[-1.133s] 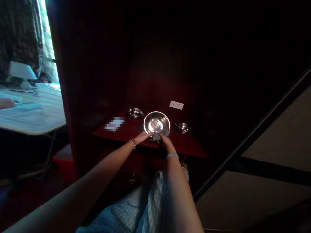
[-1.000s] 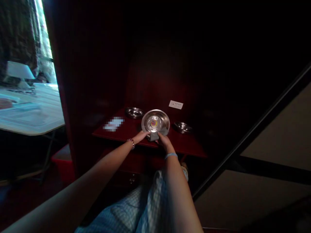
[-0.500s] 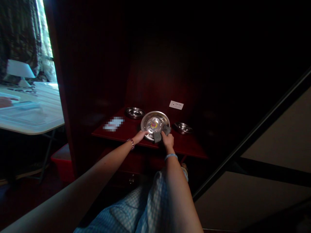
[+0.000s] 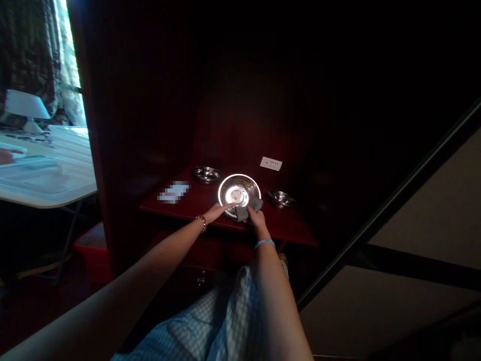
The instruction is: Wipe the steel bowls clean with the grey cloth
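Observation:
Tilted toward me over the front of the dark red shelf is a shiny steel basin (image 4: 248, 184) with a round label on its inner bottom. My left hand (image 4: 217, 212) grips its lower left rim, thumb lying on the inside. In my right hand (image 4: 257, 218) a grey cloth (image 4: 241, 214) is pinched against the lower right rim. The fingers behind the basin are hidden. One smaller steel bowl (image 4: 206, 174) rests on the shelf to the left of the basin, and another steel bowl (image 4: 281, 198) to the right.
The red shelf (image 4: 203, 200) also carries a blurred-out pale item (image 4: 174, 192) at its left. A white socket plate (image 4: 271, 163) is on the back wall. Far left stand a pale table (image 4: 75, 175), a white lamp (image 4: 28, 105) and a red stool (image 4: 93, 250).
The basin has tipped slightly, so bright light now glares off its inside and rim. My right hand and the cloth have shifted a little along the lower right edge.

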`<state>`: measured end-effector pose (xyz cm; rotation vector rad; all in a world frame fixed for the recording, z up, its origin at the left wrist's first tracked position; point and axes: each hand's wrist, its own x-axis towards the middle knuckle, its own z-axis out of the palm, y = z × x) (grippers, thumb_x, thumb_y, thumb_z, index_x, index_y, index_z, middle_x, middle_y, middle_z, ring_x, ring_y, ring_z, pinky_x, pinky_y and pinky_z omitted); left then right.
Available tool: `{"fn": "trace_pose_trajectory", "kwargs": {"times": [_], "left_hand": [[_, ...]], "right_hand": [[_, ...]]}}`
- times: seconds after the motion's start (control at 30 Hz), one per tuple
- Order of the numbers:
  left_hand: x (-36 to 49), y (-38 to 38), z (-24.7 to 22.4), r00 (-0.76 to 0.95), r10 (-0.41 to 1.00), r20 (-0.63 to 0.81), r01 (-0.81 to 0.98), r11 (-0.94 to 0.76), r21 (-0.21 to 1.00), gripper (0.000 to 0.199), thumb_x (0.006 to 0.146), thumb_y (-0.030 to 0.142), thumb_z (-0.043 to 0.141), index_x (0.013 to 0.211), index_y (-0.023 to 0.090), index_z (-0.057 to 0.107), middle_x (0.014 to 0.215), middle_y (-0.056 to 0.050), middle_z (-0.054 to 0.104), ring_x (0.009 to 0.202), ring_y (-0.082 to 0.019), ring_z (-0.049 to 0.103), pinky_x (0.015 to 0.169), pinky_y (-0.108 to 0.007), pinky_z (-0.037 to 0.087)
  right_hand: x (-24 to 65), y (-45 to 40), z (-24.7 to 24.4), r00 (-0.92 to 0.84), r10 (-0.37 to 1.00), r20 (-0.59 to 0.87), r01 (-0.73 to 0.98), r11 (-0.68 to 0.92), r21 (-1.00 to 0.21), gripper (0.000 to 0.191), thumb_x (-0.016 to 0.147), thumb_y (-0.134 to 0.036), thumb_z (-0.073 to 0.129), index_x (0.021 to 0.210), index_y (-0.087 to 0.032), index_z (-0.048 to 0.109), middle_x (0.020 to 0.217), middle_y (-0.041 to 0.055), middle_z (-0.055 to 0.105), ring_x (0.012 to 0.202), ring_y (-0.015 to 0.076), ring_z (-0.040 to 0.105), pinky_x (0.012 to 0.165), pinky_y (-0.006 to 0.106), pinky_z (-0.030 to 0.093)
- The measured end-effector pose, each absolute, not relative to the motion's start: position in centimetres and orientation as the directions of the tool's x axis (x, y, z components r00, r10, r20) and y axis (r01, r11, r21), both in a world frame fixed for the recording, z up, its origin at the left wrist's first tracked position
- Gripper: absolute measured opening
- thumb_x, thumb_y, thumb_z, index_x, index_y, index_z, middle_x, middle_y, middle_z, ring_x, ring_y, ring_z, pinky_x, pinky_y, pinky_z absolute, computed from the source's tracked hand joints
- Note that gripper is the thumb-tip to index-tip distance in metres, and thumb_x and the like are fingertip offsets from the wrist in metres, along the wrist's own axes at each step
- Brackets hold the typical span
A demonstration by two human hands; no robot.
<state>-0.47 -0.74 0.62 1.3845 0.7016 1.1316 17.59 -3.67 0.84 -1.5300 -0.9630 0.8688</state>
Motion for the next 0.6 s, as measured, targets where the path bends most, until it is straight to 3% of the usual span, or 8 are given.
{"fn": "trace_pose_trajectory", "kwargs": {"times": [0.17,0.43,0.6], "left_hand": [[-0.1,-0.1,0.3,0.279,0.938,0.208,-0.195,-0.157,0.968,0.056,0.063,0.047,0.078,0.106,0.012,0.071,0.115,-0.015,0.072,0.119,-0.032,0.06,0.108,-0.043,0.04],[0.0,-0.6,0.4,0.294,0.901,0.318,-0.178,-0.275,0.945,0.058,0.071,0.047,0.071,0.119,0.015,0.066,0.128,-0.012,0.066,0.128,-0.029,0.053,0.112,-0.038,0.034],[0.2,-0.5,0.2,0.352,0.858,0.373,-0.138,-0.347,0.928,0.062,0.067,0.039,0.076,0.122,0.015,0.063,0.133,-0.012,0.063,0.13,-0.029,0.051,0.114,-0.04,0.032]], "right_hand": [[16.7,-4.0,0.9,0.312,0.944,-0.107,0.018,-0.118,-0.993,0.025,0.082,-0.021,0.062,0.105,-0.011,0.064,0.096,0.0096,0.072,0.074,0.0129,0.067,0.061,0.021,0.057],[16.7,-5.1,1.7,0.285,0.945,-0.16,-0.041,-0.155,-0.987,0.027,0.086,-0.017,0.057,0.112,-0.014,0.061,0.11,0.0107,0.07,0.088,0.0149,0.069,0.069,0.023,0.058],[16.5,-5.1,2.1,0.314,0.938,-0.15,0.003,-0.159,-0.987,0.024,0.09,-0.014,0.049,0.11,-0.016,0.061,0.108,0.009,0.071,0.089,0.0143,0.069,0.072,0.024,0.059]]}}
